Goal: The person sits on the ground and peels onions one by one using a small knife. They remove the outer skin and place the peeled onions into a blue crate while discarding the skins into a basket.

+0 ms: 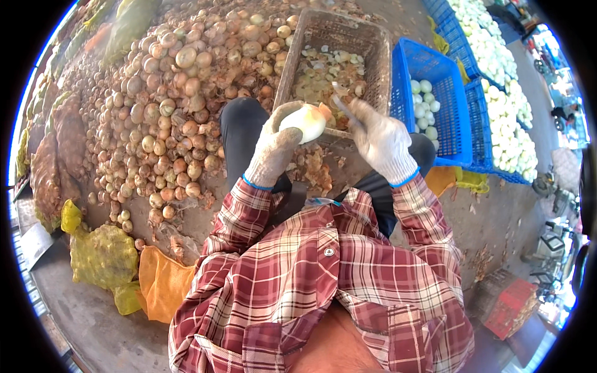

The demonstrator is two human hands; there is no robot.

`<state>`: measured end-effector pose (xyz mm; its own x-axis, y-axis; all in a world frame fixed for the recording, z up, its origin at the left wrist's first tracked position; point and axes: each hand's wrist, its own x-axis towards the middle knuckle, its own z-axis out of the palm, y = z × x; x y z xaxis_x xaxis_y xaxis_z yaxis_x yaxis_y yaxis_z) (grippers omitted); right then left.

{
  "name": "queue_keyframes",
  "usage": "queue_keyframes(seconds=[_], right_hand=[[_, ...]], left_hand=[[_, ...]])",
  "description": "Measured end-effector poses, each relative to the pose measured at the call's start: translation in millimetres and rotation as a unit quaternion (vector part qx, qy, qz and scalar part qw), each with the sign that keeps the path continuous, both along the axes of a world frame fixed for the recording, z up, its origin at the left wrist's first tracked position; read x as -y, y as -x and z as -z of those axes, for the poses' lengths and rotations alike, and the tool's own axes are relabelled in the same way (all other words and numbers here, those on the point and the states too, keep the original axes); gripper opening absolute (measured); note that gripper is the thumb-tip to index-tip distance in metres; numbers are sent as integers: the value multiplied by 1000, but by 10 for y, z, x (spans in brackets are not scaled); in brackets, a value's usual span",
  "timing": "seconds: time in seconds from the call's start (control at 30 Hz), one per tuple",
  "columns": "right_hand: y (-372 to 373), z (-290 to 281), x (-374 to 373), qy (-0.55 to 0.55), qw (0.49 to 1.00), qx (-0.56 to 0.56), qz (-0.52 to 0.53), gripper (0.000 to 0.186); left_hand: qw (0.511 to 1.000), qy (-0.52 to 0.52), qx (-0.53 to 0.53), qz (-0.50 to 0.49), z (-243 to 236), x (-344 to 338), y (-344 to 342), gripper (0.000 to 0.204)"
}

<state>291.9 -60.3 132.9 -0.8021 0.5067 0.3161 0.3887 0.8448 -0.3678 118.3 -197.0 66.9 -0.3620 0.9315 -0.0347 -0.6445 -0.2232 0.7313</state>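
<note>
My left hand (277, 140), in a pale knit glove with a blue cuff edge, grips a mostly peeled white onion (306, 124). A flap of orange-brown skin hangs at the onion's right end. Just right of it my right hand (380, 138), gloved alike, is closed round a small knife (343, 107). The blade points up and left, apart from the onion; the handle is mostly hidden in my fingers. Both hands are above the near end of a dirty brown plastic crate (294, 53), which has onion skins and trimmings (333, 69) in its bottom.
A big heap of unpeeled onions (165, 127) covers the floor at left. A blue crate (451, 133) with several peeled onions (425, 102) stands right of the brown one. Fuller blue crates (480, 133) are farther right. Yellow mesh sacks (102, 256) and an orange one (163, 283) lie lower left.
</note>
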Motion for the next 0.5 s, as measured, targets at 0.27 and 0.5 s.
queue_keyframes(seconds=[0.27,0.5], right_hand=[[-120,-53,63,-128,982,68,-120,33],[-117,23,79,-60,993,77,-68,34]], left_hand=[[1000,-3,-9,-2,12,-33,-21,78],[1000,24,-18,7,-90,0,-41,78]])
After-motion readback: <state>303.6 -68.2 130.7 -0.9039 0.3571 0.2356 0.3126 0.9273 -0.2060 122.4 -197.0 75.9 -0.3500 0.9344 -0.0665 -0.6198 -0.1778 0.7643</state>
